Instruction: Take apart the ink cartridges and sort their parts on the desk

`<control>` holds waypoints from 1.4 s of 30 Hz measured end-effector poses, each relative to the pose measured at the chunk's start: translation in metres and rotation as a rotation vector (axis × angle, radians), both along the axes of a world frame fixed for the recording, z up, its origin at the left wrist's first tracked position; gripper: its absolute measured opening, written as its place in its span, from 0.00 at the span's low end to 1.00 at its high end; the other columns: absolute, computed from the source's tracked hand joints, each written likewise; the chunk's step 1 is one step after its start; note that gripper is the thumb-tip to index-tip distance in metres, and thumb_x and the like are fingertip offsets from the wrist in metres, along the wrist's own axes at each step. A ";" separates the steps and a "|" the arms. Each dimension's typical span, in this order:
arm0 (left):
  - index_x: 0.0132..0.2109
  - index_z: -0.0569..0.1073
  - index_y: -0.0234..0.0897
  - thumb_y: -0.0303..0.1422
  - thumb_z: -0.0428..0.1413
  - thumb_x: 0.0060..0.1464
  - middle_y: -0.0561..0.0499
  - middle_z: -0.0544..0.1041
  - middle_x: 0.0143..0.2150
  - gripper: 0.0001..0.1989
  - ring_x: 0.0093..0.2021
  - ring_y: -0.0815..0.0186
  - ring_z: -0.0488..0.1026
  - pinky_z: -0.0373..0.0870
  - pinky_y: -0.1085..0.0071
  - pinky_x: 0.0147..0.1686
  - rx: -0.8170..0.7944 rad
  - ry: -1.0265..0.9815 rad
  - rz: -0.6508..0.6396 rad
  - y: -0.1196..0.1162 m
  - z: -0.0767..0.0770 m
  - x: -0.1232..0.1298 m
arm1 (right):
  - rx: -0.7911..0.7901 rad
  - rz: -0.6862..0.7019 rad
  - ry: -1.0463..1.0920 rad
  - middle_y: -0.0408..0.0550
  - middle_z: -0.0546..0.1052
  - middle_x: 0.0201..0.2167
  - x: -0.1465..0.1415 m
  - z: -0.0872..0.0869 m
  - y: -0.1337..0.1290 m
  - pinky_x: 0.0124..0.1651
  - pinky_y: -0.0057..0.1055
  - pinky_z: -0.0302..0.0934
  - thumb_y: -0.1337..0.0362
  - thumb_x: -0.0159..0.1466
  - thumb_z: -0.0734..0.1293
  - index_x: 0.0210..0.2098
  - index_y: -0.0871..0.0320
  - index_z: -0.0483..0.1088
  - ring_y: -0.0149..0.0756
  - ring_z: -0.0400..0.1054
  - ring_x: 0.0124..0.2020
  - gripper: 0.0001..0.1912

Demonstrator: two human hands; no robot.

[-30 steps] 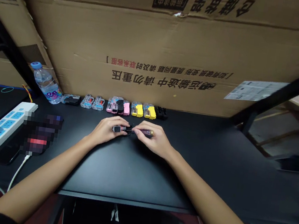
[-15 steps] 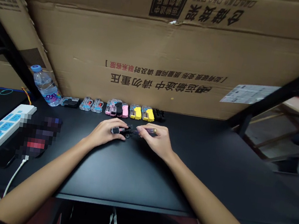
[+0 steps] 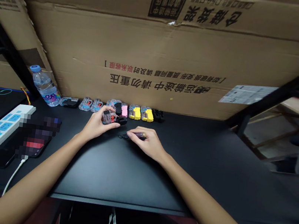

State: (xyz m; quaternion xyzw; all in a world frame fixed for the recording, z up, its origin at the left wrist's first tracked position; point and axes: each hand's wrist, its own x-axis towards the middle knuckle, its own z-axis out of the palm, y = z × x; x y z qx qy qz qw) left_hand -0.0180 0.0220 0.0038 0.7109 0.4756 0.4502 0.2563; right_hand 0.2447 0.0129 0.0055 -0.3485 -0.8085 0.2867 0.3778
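My left hand (image 3: 95, 123) is closed on a small clear plastic case (image 3: 107, 117) with a red piece inside and a black part at its right end. It is raised a little above the black table, just in front of the row of similar cases. To its right, my right hand (image 3: 147, 141) is pinched round a slim purplish object with a gold end (image 3: 140, 135); its exact kind is hidden by the fingers. Thin black loops (image 3: 123, 136) show at its left, by my fingertips. The two hands are apart.
Clear cases (image 3: 85, 104), a pink piece (image 3: 124, 110), yellow pieces (image 3: 136, 112) and black pieces (image 3: 158, 115) line the cardboard wall (image 3: 153, 49). At left are a water bottle (image 3: 46, 87), a power strip (image 3: 0, 131) and a plugged-in phone (image 3: 39, 144).
My left hand has moved left and slightly up with the clear case, which now shows its broad side. My right hand has shifted slightly left and down, and the hands' things have come apart.
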 end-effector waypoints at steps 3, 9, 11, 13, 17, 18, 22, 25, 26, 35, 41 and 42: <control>0.53 0.73 0.41 0.46 0.71 0.53 0.49 0.85 0.47 0.26 0.44 0.59 0.83 0.77 0.61 0.50 -0.011 0.016 -0.024 0.000 0.000 0.000 | -0.028 -0.051 -0.024 0.49 0.85 0.35 0.007 -0.006 0.008 0.38 0.34 0.69 0.53 0.72 0.69 0.37 0.56 0.84 0.39 0.78 0.33 0.16; 0.43 0.77 0.38 0.50 0.71 0.52 0.51 0.83 0.37 0.22 0.35 0.63 0.80 0.77 0.66 0.42 -0.002 0.064 -0.030 -0.002 0.004 0.001 | 0.001 -0.267 0.116 0.49 0.82 0.30 0.029 -0.005 0.024 0.38 0.35 0.70 0.51 0.71 0.70 0.32 0.57 0.82 0.41 0.77 0.32 0.18; 0.43 0.77 0.37 0.51 0.70 0.52 0.51 0.84 0.38 0.23 0.35 0.63 0.79 0.77 0.66 0.41 0.002 0.063 -0.057 -0.002 0.003 0.000 | 0.074 -0.304 0.178 0.51 0.82 0.34 0.032 0.003 0.024 0.42 0.37 0.72 0.52 0.73 0.67 0.31 0.56 0.80 0.41 0.77 0.36 0.20; 0.43 0.77 0.37 0.50 0.71 0.52 0.49 0.85 0.40 0.23 0.36 0.63 0.80 0.78 0.66 0.42 0.005 0.048 -0.096 -0.003 0.001 0.002 | 0.172 -0.272 0.172 0.53 0.82 0.40 0.031 0.012 0.021 0.46 0.38 0.73 0.55 0.75 0.66 0.32 0.56 0.79 0.43 0.78 0.41 0.19; 0.44 0.77 0.37 0.48 0.71 0.53 0.49 0.86 0.42 0.22 0.37 0.64 0.81 0.79 0.68 0.42 0.022 0.063 -0.172 -0.009 0.001 0.010 | 0.262 -0.060 0.024 0.55 0.79 0.51 0.019 0.017 0.010 0.50 0.42 0.75 0.58 0.73 0.69 0.44 0.52 0.81 0.47 0.76 0.51 0.08; 0.45 0.77 0.37 0.48 0.71 0.54 0.49 0.86 0.42 0.22 0.37 0.64 0.82 0.79 0.68 0.42 0.028 0.073 -0.191 -0.011 0.002 0.012 | 0.252 -0.004 -0.015 0.56 0.77 0.53 0.016 0.015 0.007 0.51 0.43 0.75 0.58 0.72 0.70 0.46 0.51 0.80 0.47 0.76 0.52 0.07; 0.46 0.78 0.37 0.46 0.71 0.55 0.49 0.86 0.43 0.21 0.38 0.64 0.82 0.79 0.70 0.43 0.055 0.083 -0.254 -0.017 0.006 0.018 | 0.183 0.130 -0.065 0.56 0.76 0.55 0.008 0.003 0.003 0.55 0.41 0.73 0.62 0.72 0.70 0.45 0.53 0.78 0.45 0.75 0.53 0.04; 0.47 0.78 0.37 0.45 0.70 0.56 0.49 0.86 0.44 0.20 0.39 0.63 0.83 0.80 0.69 0.44 0.071 0.064 -0.278 -0.016 0.005 0.017 | 0.131 0.122 -0.007 0.53 0.78 0.47 0.008 -0.004 0.004 0.52 0.38 0.71 0.63 0.73 0.69 0.43 0.54 0.76 0.41 0.76 0.47 0.03; 0.48 0.79 0.37 0.45 0.70 0.57 0.49 0.86 0.44 0.20 0.39 0.63 0.83 0.81 0.68 0.45 0.072 0.065 -0.283 -0.015 0.004 0.016 | 0.116 0.113 0.007 0.52 0.78 0.45 0.009 -0.005 0.006 0.50 0.38 0.71 0.63 0.73 0.69 0.43 0.54 0.76 0.41 0.75 0.45 0.03; 0.48 0.82 0.36 0.43 0.66 0.62 0.49 0.85 0.42 0.15 0.40 0.62 0.83 0.81 0.66 0.47 0.072 0.096 -0.338 -0.010 -0.002 0.011 | 0.095 0.136 0.012 0.52 0.78 0.45 0.014 -0.008 0.012 0.47 0.37 0.70 0.62 0.73 0.69 0.43 0.54 0.76 0.40 0.74 0.44 0.03; 0.50 0.81 0.37 0.42 0.64 0.64 0.48 0.85 0.41 0.15 0.41 0.60 0.83 0.82 0.65 0.45 0.081 0.123 -0.341 -0.010 0.000 0.009 | 0.109 0.162 -0.018 0.53 0.78 0.46 0.016 -0.006 0.013 0.47 0.37 0.71 0.62 0.74 0.68 0.43 0.54 0.76 0.40 0.74 0.43 0.05; 0.50 0.81 0.37 0.42 0.64 0.64 0.48 0.85 0.41 0.15 0.41 0.60 0.83 0.82 0.65 0.45 0.083 0.129 -0.340 -0.010 0.000 0.009 | 0.116 0.158 -0.024 0.53 0.78 0.46 0.017 -0.006 0.013 0.47 0.37 0.71 0.62 0.74 0.68 0.44 0.54 0.76 0.40 0.74 0.43 0.05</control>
